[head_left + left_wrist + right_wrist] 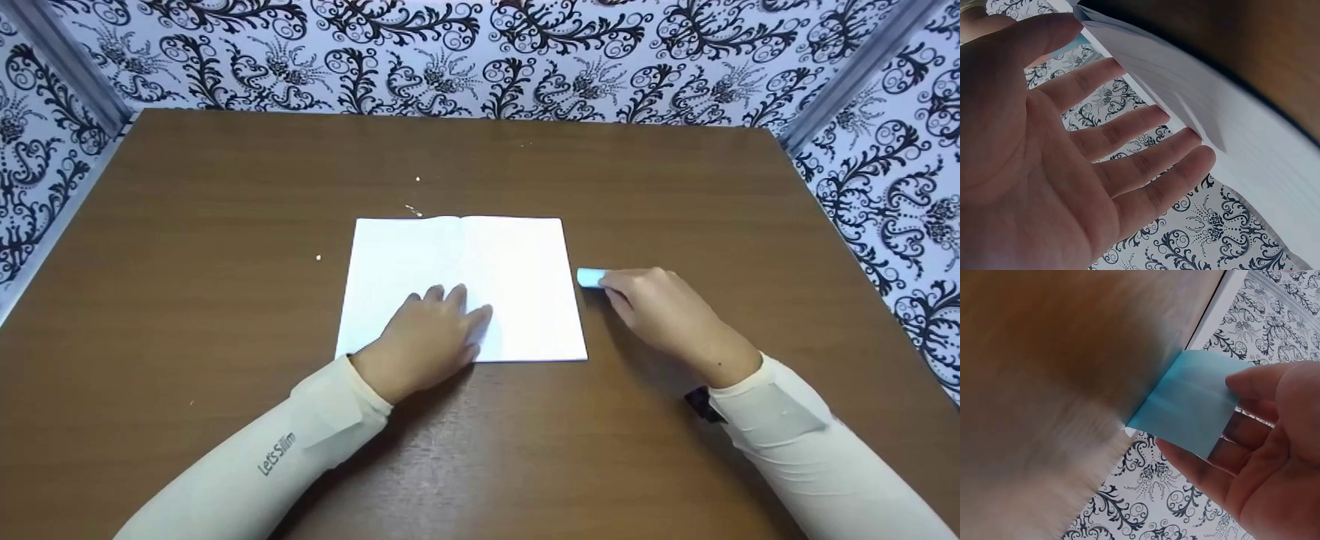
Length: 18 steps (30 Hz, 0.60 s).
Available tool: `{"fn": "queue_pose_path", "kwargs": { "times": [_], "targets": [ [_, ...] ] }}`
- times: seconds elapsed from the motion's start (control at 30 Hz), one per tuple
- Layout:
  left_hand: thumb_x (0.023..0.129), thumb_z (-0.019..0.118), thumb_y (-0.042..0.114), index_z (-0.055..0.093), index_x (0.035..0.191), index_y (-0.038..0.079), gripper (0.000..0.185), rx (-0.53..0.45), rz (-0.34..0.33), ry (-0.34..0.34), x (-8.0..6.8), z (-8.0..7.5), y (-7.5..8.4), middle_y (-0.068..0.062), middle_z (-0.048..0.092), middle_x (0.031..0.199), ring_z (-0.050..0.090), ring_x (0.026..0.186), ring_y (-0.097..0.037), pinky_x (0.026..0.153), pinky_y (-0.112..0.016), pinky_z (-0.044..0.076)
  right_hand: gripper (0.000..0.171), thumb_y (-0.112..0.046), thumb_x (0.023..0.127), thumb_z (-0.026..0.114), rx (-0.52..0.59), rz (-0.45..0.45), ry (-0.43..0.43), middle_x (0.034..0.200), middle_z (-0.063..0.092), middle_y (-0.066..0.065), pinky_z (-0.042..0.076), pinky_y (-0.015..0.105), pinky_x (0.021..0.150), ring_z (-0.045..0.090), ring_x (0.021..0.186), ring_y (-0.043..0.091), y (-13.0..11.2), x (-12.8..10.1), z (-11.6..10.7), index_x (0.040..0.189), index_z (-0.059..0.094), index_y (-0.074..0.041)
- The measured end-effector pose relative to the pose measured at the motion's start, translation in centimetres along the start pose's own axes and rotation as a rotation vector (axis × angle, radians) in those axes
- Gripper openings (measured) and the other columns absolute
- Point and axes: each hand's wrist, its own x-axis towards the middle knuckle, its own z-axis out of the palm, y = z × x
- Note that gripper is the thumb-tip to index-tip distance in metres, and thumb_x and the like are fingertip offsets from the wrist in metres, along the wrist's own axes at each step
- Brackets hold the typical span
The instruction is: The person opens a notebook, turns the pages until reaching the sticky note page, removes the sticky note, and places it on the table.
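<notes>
Head view: the left hand [439, 334] lies flat with straight fingers on the white paper [517, 262] at frame centre. Just right, the right hand [660, 307] pinches a blue slip [589, 277] on the table [187, 247].

Left wrist view: fingers [1129, 132] spread beside the paper [1196, 101].

Right wrist view: the blue slip [1190, 402] sits centre, pinched between thumb and fingers [1196, 467].

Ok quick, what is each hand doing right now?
Left hand: open, fingers straight, resting flat on the white paper.
Right hand: pinching a small blue piece, beside the paper's right edge.
</notes>
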Motion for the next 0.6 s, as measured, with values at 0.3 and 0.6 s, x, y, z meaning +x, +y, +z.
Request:
{"fn": "queue_pose_path", "kwargs": {
  "times": [0.3,0.6],
  "targets": [
    [0.096,0.062,0.038,0.059,0.135,0.014,0.046,0.006,0.025,0.066,-0.08,0.36,-0.06,-0.021,0.064,0.122,0.067,0.104,-0.040,0.076,-0.051,0.058,0.011,-0.009,0.096,0.059,-0.016,-0.007,-0.129,0.078,0.065,0.004,0.050,0.039,0.068,0.054,0.069,0.018,-0.50,-0.27,0.11,0.089,0.067,-0.006],
    [0.098,0.060,0.039,0.056,0.138,0.015,0.047,0.025,0.007,0.011,0.03,0.53,0.12,-0.020,0.063,0.122,0.067,0.105,-0.039,0.077,-0.050,0.059,0.030,-0.009,0.097,0.059,-0.059,0.005,-0.237,0.130,0.064,0.026,0.051,0.054,0.098,0.063,0.120,0.041,-0.84,-0.32,0.02,0.123,0.067,0.005]
  ]
}}
